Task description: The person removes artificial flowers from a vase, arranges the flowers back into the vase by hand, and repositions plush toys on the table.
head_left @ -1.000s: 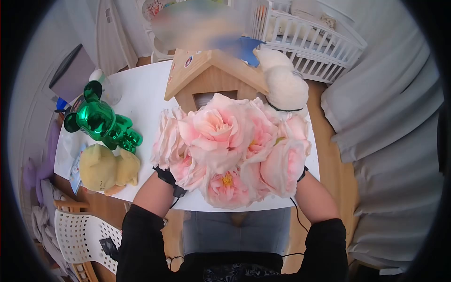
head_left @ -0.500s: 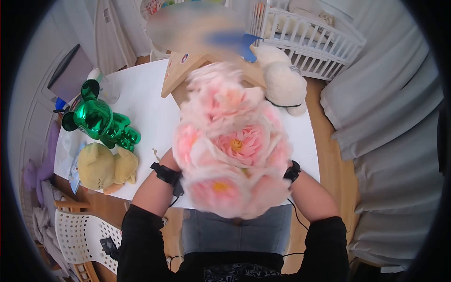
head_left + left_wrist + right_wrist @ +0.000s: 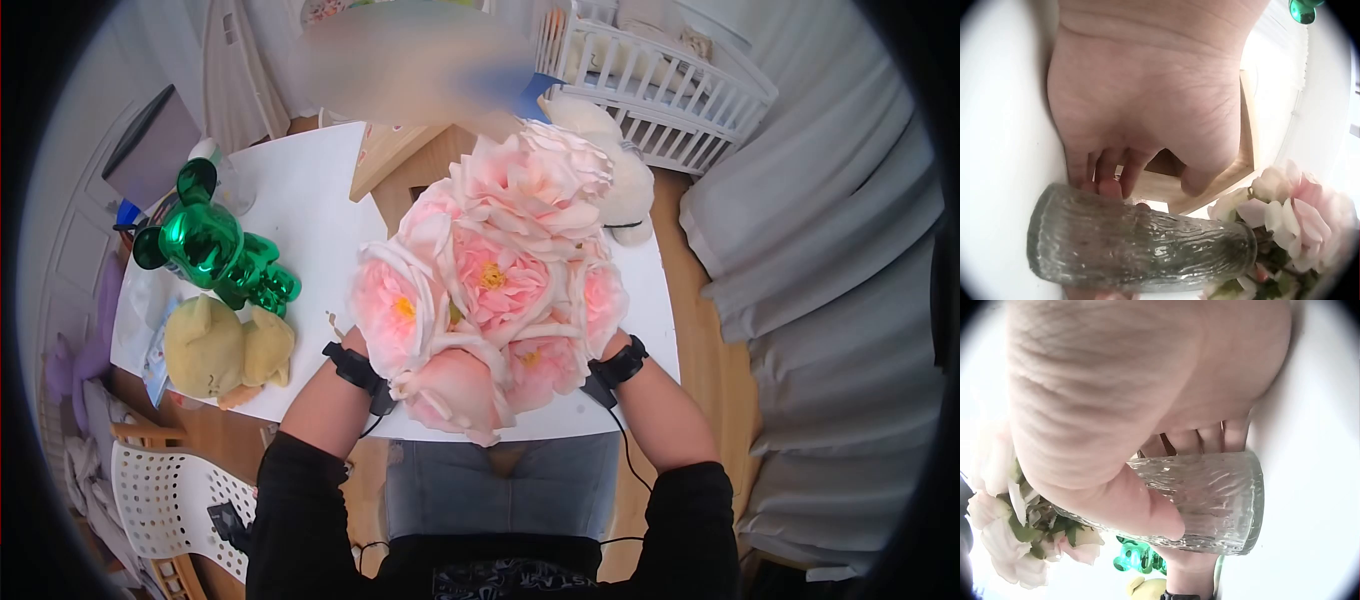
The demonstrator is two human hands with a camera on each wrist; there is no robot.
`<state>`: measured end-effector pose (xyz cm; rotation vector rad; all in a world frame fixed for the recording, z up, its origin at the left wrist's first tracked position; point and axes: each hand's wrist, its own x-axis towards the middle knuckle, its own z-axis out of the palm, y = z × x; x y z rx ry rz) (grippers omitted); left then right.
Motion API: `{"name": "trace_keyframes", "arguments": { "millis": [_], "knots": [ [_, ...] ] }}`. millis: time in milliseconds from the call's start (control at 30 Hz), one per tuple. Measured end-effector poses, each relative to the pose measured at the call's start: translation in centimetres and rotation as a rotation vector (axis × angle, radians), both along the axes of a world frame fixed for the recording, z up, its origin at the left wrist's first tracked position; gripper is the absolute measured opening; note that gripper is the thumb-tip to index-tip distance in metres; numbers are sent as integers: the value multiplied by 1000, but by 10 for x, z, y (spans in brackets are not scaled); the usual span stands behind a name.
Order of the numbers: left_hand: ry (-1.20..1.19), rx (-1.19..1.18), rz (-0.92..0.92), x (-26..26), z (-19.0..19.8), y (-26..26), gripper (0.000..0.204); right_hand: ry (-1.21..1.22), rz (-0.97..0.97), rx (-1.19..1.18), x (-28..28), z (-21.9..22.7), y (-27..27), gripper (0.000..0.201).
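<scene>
Between my two hands, on the white table [image 3: 310, 240], stands a clear ribbed glass vase [image 3: 1147, 244] of large pink artificial-looking flowers [image 3: 500, 285]. The blooms hide the vase and most of both hands in the head view. My right hand [image 3: 1141, 394] grips the vase, thumb [image 3: 1163, 515] across its near side and fingers behind the glass. My left hand [image 3: 1147, 94] holds it from the other side. Its fingers reach round at the vase's lower half, while its thumb [image 3: 1197, 181] stands off from the glass.
Behind the flowers are a wooden toy house [image 3: 405, 165] and a white plush toy [image 3: 635, 185]. A shiny green bear figure [image 3: 215, 245] and a yellow plush toy [image 3: 215, 350] lie on the left. A blurred patch covers the far middle; a white crib [image 3: 650, 95] stands beyond.
The bouquet has turned between my hands, so different blooms face me. It blurred midway and is now sharp. My hands have shifted round it, and the right wrist strap now shows more.
</scene>
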<state>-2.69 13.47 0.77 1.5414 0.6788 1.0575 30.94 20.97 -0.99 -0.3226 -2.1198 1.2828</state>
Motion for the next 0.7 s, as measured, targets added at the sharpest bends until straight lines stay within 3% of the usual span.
{"name": "trace_keyframes", "arguments": {
  "millis": [200,267,333,367,400,700],
  "knots": [
    [76,14,-6,-5,7,6,63,-157,16,144,0,-37,22,60],
    [98,24,-7,-12,5,-11,63,-165,3,139,2,-34,22,61],
    [125,19,-17,1,12,13,63,-170,-16,118,4,-35,17,62],
    [141,15,-22,-6,8,-5,63,-170,-26,106,5,-36,14,62],
    [156,19,-24,15,20,32,63,-171,-34,102,5,-34,13,62],
    [276,63,-32,12,24,20,62,-190,-95,77,8,-23,14,66]
  ]
}}
